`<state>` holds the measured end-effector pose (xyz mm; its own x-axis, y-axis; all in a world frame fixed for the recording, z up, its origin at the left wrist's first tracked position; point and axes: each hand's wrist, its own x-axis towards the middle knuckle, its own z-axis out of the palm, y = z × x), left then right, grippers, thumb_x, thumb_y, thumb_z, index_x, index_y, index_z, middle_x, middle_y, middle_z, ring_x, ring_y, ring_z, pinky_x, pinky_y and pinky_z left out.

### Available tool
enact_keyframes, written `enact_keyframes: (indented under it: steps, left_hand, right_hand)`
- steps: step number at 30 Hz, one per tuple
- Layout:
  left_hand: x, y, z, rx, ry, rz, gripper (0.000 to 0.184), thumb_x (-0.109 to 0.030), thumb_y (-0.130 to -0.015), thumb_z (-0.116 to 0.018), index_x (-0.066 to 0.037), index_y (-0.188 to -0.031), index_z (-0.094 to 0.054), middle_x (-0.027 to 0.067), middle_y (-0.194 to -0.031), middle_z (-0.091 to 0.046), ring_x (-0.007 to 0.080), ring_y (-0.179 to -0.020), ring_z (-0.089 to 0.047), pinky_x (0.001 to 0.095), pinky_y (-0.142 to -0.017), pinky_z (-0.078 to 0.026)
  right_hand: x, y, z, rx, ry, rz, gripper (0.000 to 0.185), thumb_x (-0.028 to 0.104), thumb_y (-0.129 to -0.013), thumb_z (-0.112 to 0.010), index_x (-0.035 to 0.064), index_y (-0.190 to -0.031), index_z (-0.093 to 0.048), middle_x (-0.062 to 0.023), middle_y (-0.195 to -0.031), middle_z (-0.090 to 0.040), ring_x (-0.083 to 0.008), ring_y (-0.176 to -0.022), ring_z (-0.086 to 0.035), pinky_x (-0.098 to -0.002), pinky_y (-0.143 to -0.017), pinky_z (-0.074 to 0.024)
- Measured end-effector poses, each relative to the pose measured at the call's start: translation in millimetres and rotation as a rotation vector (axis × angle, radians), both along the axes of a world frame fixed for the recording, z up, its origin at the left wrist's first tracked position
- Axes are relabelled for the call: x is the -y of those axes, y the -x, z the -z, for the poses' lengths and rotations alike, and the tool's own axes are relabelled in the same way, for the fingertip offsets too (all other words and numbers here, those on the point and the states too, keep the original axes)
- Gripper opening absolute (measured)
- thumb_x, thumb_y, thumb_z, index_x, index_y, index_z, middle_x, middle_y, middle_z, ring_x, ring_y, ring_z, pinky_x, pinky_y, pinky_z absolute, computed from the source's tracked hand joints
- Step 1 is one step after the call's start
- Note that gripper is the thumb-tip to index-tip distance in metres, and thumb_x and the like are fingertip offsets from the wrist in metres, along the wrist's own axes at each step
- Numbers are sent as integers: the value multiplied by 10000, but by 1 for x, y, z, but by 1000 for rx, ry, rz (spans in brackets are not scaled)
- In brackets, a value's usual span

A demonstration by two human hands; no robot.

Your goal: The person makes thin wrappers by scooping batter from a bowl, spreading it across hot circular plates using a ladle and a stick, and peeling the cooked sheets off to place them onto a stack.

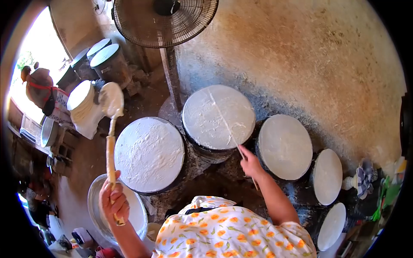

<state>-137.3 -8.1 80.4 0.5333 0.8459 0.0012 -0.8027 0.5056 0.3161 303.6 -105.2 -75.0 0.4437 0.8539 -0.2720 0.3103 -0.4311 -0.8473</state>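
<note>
My left hand (114, 200) is closed round the wooden handle of a ladle (112, 101), whose bowl is coated with white batter and points up. Below that hand lies a large metal basin (140, 215) with white liquid in it. My right hand (251, 163) grips a long thin stick (223, 118), which lies across the round white-covered top (215, 103) of the middle drum. To its left, another round top (148, 157) is covered with lumpy wet white batter. A smoother round white top (285, 146) is to the right of my right hand.
Two more round white tops (328, 176) curve down the right side. A fan (165, 21) stands behind the drums, near the wall (292, 51). At the back left are lidded drums (107, 60) and a stack of pale round sheets (81, 101).
</note>
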Motion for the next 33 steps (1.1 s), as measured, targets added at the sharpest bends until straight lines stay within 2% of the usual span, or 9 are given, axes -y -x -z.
enact_keyframes:
  steps: [1, 6, 12, 16, 20, 25, 26, 29, 33]
  left_hand:
    - [4, 11, -1, 6, 8, -36, 504, -151, -995, -333, 86, -1401, -150, 100, -797, -445, 107, -466, -441, 242, -349, -345]
    - [31, 74, 8, 38, 22, -216, 471, -178, -1005, -297, 96, -1375, -198, 99, -795, -435, 122, -455, -432, 255, -323, -348]
    - [66, 167, 66, -71, 13, -442, 482, -183, -1001, -308, 98, -1375, -196, 102, -811, -446, 137, -489, -450, 261, -351, -369]
    - [80, 212, 139, -62, 173, -587, 432, -172, -990, -322, 134, -1292, -276, 99, -808, -462, 146, -505, -461, 267, -359, -377]
    - [91, 243, 220, -10, 389, -652, 378, -162, -977, -346, 172, -1152, -361, 78, -779, -481, 135, -513, -469, 254, -368, -384]
    - [110, 257, 319, 99, 531, -642, 132, -96, -910, -431, 16, -840, -423, 39, -650, -457, 113, -494, -449, 220, -411, -388]
    - [116, 261, 342, 205, 565, -614, 124, -86, -897, -437, -3, -806, -418, 38, -647, -457, 120, -492, -446, 226, -423, -393]
    - [126, 260, 388, 216, 696, -669, 117, -74, -857, -443, -22, -757, -412, 34, -619, -451, 129, -504, -449, 238, -449, -406]
    - [116, 234, 379, 62, 856, -622, 128, -91, -865, -416, -39, -749, -413, 32, -578, -457, 126, -461, -470, 224, -429, -450]
  right_hand:
    - [-21, -14, 19, 139, -135, -25, 605, -2, -782, -490, 159, -1363, -434, -244, -1201, -565, -283, -1058, -606, -334, -864, -470]
    - [-53, -1, 26, 468, 95, -211, 599, -14, -791, -452, 198, -1351, -446, -293, -1019, -588, -435, -921, -588, -427, -804, -482]
    - [-57, -31, 25, 490, -149, 3, 583, 24, -789, -474, 177, -1352, -443, -275, -947, -619, -421, -856, -608, -441, -757, -495]
    - [-58, 8, 39, 520, 76, -196, 618, 29, -786, -473, 242, -1365, -431, -276, -959, -617, -443, -868, -599, -449, -787, -489]
    - [-45, 0, 33, 438, -153, -228, 588, 38, -788, -477, 268, -1329, -473, -266, -998, -610, -407, -915, -602, -439, -784, -495]
    - [-18, -11, 71, 476, -200, 252, 633, 22, -788, -467, 182, -1394, -379, -240, -1128, -597, -373, -1016, -598, -380, -851, -489]
    - [-11, 22, 45, 433, 215, 280, 638, 23, -799, -463, 242, -1393, -382, -257, -1098, -597, -392, -938, -616, -419, -808, -499]
    - [35, 81, 82, 393, 177, -92, 680, -9, -789, -470, 279, -1397, -369, -238, -1121, -587, -408, -918, -607, -445, -762, -502]
    - [40, 96, 56, 382, -160, 25, 615, -2, -792, -487, 246, -1353, -442, -228, -1149, -573, -397, -975, -594, -412, -761, -510]
